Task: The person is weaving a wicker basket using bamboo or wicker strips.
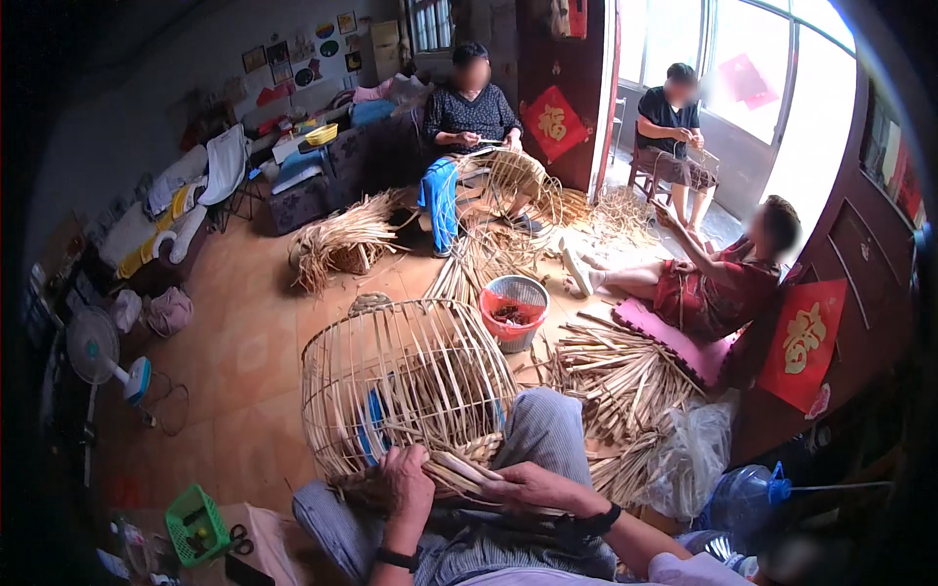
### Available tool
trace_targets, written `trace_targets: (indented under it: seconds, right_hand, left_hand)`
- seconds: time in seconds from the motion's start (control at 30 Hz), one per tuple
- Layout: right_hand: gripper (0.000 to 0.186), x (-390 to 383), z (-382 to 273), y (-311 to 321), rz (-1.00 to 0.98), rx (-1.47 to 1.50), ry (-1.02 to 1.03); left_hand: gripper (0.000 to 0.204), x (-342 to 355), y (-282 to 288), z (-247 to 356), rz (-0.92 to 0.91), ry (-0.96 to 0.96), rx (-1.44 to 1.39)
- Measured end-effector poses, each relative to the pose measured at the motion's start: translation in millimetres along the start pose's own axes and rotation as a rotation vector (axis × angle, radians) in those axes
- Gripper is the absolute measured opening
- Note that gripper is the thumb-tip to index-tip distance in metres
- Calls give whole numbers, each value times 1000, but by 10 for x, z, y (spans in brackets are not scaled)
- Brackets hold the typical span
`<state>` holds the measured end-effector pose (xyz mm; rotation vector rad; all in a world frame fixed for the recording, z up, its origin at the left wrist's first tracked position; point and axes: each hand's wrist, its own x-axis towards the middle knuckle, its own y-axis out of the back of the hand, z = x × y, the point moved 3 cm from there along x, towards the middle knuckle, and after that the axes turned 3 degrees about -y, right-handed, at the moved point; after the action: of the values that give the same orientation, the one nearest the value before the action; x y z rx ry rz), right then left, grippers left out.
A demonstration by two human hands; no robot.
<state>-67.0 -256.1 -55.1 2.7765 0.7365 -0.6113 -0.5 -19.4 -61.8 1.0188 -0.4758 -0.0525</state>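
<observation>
A large half-woven basket (445, 342) of pale flat strips lies tilted on my lap, its open ribs facing away from me. My left hand (406, 479) presses curled fingers onto the woven edge close to my body. Just to its right, my right hand (532, 486) pinches a pale flat dried strip (461, 471) that lies along that edge. Between the two hands, several strips cross one another. Through the ribs, something blue and white (372, 425) shows, too covered to name. My right fingertips are partly hidden by the strip.
Loose strips (635, 376) lie in a heap at right, beside a pink mat (674, 342). A bucket (515, 303) with a red lining stands beyond the basket. Three people sit ahead and to the right. Scissors (239, 539) and a green tray (195, 523) are at lower left.
</observation>
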Motion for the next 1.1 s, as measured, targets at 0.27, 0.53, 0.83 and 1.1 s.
trace_targets:
  seconds: [0.27, 0.53, 0.83, 1.1]
  right_hand:
    - [25, -493, 605, 830, 289, 1107, 590]
    - [61, -872, 1396, 1625, 1209, -1026, -208]
    - [28, 404, 325, 1469, 1063, -845, 247]
    - [17, 1133, 402, 1341, 1135, -950, 254]
  left_hand:
    - [10, 6, -58, -58, -33, -42, 4]
    - [35, -59, 140, 82, -126, -245, 3]
    - [35, -420, 671, -933, 221, 95, -149]
    - [22, -694, 554, -3235, -72, 396, 174]
